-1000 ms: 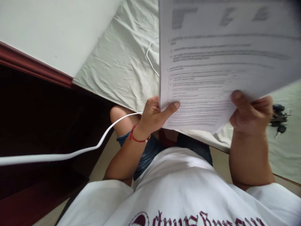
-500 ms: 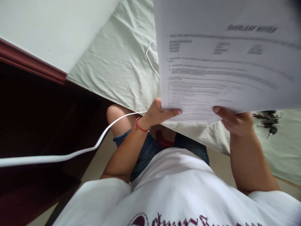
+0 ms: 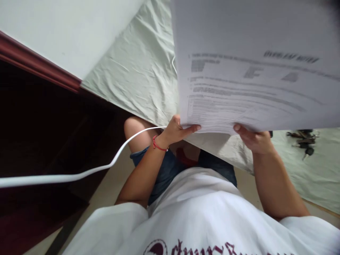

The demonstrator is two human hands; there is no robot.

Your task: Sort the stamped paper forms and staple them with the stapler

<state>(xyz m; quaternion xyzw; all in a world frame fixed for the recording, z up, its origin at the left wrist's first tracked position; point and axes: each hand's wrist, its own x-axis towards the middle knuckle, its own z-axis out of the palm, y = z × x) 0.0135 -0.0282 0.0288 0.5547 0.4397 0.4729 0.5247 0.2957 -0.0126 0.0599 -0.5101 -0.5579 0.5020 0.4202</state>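
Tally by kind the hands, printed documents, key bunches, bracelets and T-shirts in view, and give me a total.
Hands: 2, left hand and right hand
Printed document: 1, sheets not countable
Key bunch: 1
Red bracelet: 1
White T-shirt: 1
Total: 6

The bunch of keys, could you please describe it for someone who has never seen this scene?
Find the wrinkled pale green cloth on the picture's right side, then the right hand holding the white papers. Right of that hand, below the papers' lower edge, lies the bunch of keys: a dark, jumbled cluster with a black-headed key sticking out, unlike the flat, pale papers.
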